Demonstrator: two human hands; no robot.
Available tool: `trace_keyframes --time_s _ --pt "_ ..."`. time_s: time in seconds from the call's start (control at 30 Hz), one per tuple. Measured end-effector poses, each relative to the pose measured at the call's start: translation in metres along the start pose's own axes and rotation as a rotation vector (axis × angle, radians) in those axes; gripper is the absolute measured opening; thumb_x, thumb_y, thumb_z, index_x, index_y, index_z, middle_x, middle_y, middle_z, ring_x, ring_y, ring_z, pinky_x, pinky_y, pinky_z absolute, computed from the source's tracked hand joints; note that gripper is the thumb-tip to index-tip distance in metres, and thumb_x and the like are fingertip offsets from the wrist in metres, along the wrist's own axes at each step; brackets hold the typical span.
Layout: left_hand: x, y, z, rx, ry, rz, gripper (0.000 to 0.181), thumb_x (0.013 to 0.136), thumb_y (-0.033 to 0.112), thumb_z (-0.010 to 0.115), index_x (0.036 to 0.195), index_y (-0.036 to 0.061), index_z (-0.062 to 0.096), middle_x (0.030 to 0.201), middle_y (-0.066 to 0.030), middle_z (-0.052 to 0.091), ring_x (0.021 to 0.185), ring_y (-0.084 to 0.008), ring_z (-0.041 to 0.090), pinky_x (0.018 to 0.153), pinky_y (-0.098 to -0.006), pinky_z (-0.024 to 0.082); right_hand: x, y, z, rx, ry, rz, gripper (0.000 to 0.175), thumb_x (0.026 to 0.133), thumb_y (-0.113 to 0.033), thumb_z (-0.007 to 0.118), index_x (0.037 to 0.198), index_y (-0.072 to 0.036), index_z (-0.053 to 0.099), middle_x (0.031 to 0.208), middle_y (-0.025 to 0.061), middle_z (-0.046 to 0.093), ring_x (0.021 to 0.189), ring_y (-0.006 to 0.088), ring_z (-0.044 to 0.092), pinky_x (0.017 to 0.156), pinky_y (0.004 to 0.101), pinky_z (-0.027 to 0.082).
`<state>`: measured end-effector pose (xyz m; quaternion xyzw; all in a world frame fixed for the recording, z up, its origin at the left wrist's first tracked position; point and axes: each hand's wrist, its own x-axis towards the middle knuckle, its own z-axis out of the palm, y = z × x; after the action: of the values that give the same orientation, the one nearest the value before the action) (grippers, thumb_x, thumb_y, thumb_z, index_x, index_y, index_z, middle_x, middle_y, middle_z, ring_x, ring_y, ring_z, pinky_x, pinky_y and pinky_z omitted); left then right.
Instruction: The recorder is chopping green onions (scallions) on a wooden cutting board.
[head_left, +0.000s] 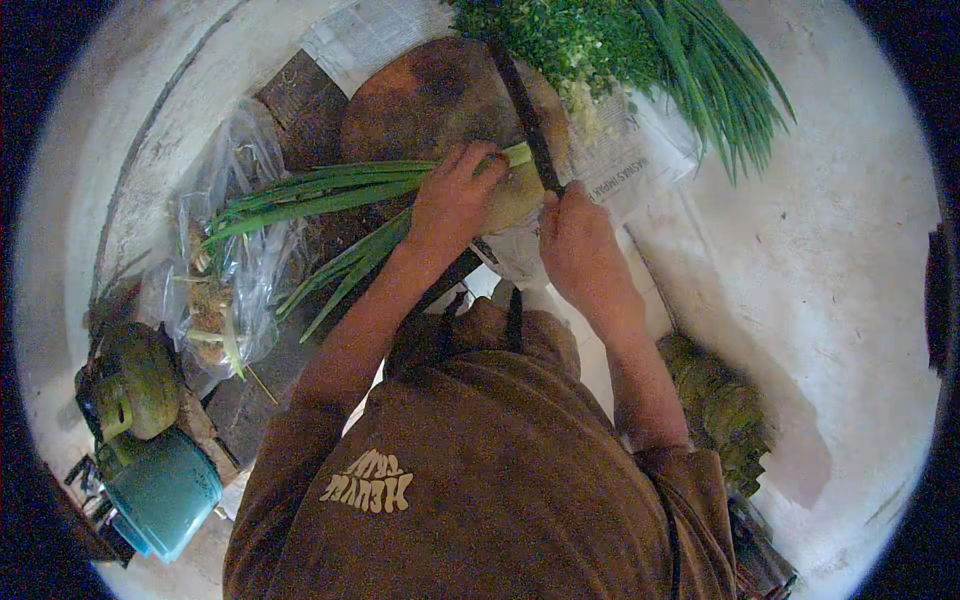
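Note:
My left hand (455, 196) holds a bunch of green onions (337, 180) down on a round wooden chopping board (420, 97). Their pale cut ends point right, against the blade of a long dark knife (521, 97). The knife's handle end is gripped in my right hand (581, 240), at the board's right edge. The long green leaves trail left past the board, over a clear plastic bag (251, 262). Chopped green onions (562, 45) are heaped beyond the board at the upper right, with whole green onion leaves (720, 90) beside them.
Printed newspaper (367, 34) lies around the board. The clear bag at left holds brownish bits and pale stalks. Further down left are a green gourd-like object (139, 382) and a teal plastic container (169, 495). A greenish, crumpled-looking thing (712, 405) lies right of my right forearm.

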<state>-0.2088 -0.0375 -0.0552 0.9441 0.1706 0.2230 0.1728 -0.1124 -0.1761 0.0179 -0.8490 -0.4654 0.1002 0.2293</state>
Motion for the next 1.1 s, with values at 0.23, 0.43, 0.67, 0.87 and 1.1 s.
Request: trace_keyframes --time_s 0.23,0.43,0.67,0.87,1.1 --pt "-0.002 0.002 0.001 -0.004 0.032 0.01 0.031 0.069 0.006 0.058 0.101 0.0072 0.06 0.108 -0.0091 0.054 0.099 -0.0312 0.055 0.084 -0.039 0.05 -0.003 0.002 0.02 -0.029 0.055 0.0 0.026 0.094 -0.018 0.045 0.09 0.008 0.045 0.066 0.0292 0.055 0.065 0.0472 0.056 0.057 0.0523 0.045" --pt "-0.004 -0.005 0.002 -0.057 0.008 0.043 0.032 0.07 0.008 0.058 0.102 0.0077 0.06 0.109 -0.0095 0.055 0.1 -0.0317 0.055 0.086 -0.0394 0.049 0.0 -0.005 0.016 0.047 -0.019 0.145 0.025 0.094 -0.018 0.045 0.09 0.007 0.046 0.067 0.0302 0.056 0.064 0.0478 0.056 0.056 0.0533 0.045" --pt "-0.002 -0.008 0.001 -0.067 0.001 0.072 0.032 0.072 0.008 0.056 0.103 0.0058 0.059 0.109 -0.0098 0.057 0.101 -0.0317 0.054 0.087 -0.0393 0.048 0.002 -0.007 0.009 0.072 -0.042 0.131 0.027 0.093 -0.02 0.045 0.093 0.008 0.046 0.069 0.0294 0.057 0.065 0.0471 0.058 0.055 0.052 0.048" --pt "-0.005 -0.011 0.001 -0.054 -0.003 0.055 0.031 0.071 0.007 0.056 0.103 0.0053 0.059 0.108 -0.0094 0.057 0.1 -0.0314 0.054 0.087 -0.0393 0.048 0.003 -0.01 0.017 0.027 -0.096 0.163 0.028 0.094 -0.02 0.045 0.094 0.008 0.044 0.071 0.0306 0.058 0.07 0.0474 0.06 0.059 0.052 0.049" --pt "-0.003 -0.007 -0.001 -0.089 0.013 0.064 0.033 0.07 0.005 0.057 0.104 0.0055 0.058 0.108 -0.0097 0.057 0.1 -0.0308 0.054 0.087 -0.0397 0.048 0.019 0.014 0.055 0.164 -0.01 0.225 0.028 0.095 -0.018 0.041 0.092 0.009 0.047 0.073 0.0329 0.056 0.074 0.0515 0.055 0.065 0.0559 0.043"
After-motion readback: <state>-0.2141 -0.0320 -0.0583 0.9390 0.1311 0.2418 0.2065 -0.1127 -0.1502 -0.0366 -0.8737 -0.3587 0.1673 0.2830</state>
